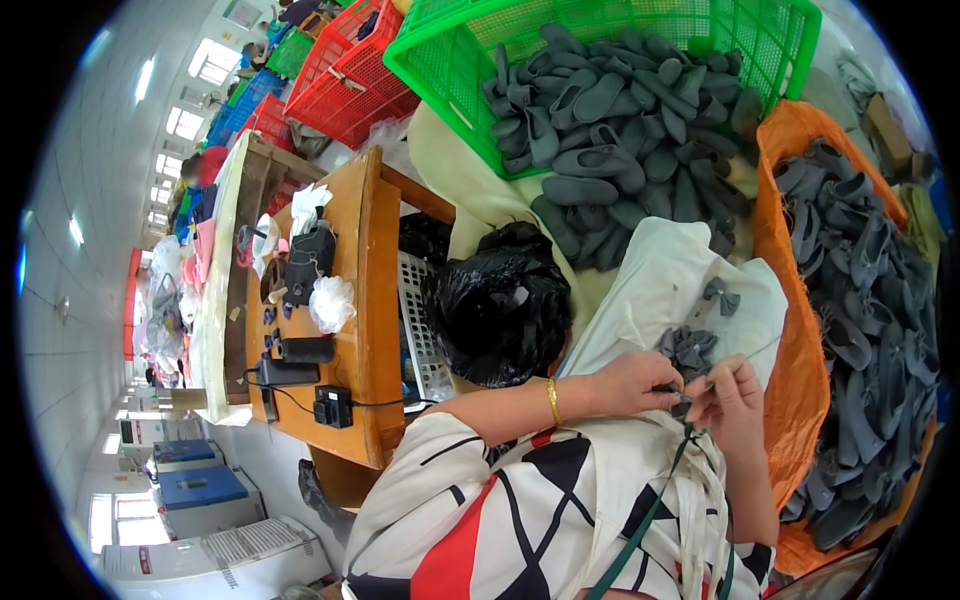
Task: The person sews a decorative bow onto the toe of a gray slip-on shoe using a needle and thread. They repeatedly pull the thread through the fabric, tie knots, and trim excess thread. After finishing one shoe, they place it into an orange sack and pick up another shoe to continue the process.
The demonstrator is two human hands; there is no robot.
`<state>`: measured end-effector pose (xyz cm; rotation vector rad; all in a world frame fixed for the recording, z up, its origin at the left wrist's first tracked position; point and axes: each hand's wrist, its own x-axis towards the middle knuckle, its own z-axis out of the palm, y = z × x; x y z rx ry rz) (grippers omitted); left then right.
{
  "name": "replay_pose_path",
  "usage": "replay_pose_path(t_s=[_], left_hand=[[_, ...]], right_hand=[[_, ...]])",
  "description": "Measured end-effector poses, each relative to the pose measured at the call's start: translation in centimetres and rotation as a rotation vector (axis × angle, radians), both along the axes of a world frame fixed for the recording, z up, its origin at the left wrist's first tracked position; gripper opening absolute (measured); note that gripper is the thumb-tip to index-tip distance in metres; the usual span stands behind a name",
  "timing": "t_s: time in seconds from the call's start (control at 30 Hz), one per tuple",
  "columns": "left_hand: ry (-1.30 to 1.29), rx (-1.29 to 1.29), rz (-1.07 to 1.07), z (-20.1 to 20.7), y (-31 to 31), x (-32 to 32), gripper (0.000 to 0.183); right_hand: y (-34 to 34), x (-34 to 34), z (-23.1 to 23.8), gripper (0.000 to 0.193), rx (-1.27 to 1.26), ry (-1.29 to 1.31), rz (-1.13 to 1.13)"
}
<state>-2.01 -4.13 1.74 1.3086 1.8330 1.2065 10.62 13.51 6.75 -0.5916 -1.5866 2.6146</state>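
My left hand [637, 384], with a gold bracelet at the wrist, is closed in a pinch on a small dark grey piece [681, 402] whose kind I cannot make out. Right beside it, my right hand [733, 396] is closed too, its fingertips pressed together around a thin thread-like strand [762, 350] that slants up and to the right. Just beyond both hands lies a white cloth [640, 290] over my lap. On it sit a small heap of grey fabric bows [688, 346] and one separate bow [722, 297].
Ahead stands a green plastic crate [440, 90] with grey shoes [600, 165] spilling out. An orange sack [785, 240] full of grey shoes is at my right. Leftward are a black plastic bag [460, 320] and a wooden table [350, 240] with a black charger [332, 407].
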Motion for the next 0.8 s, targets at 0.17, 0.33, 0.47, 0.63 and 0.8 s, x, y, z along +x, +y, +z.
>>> replay_pose_path(t_s=[0.17, 0.33, 0.47, 0.63, 0.8], left_hand=[[0.185, 0.085, 0.033, 0.1, -0.5, -1.3, 0.013], [0.366, 0.158, 0.113, 0.9, -1.2, -3.5, 0.012], [0.605, 0.06, 0.127, 1.2, -2.3, -5.7, 0.009], [0.652, -0.065, 0.312, -0.7, -3.8, -8.0, 0.01], [0.758, -0.123, 0.376, 0.0, -4.2, -8.9, 0.009]], right_hand=[[4.7, 1.9, 0.0, 0.016, -0.234, 0.076, -0.338], [17.0, 9.8, -0.8, 0.006, -0.3, 0.243, -0.818], [29.7, 20.9, -2.2, 0.018, -0.153, 0.422, -1.238], [33.1, 26.8, -4.0, 0.037, 0.026, 0.358, -1.52], [27.3, 21.8, -3.4, 0.036, 0.091, 0.219, -1.617]])
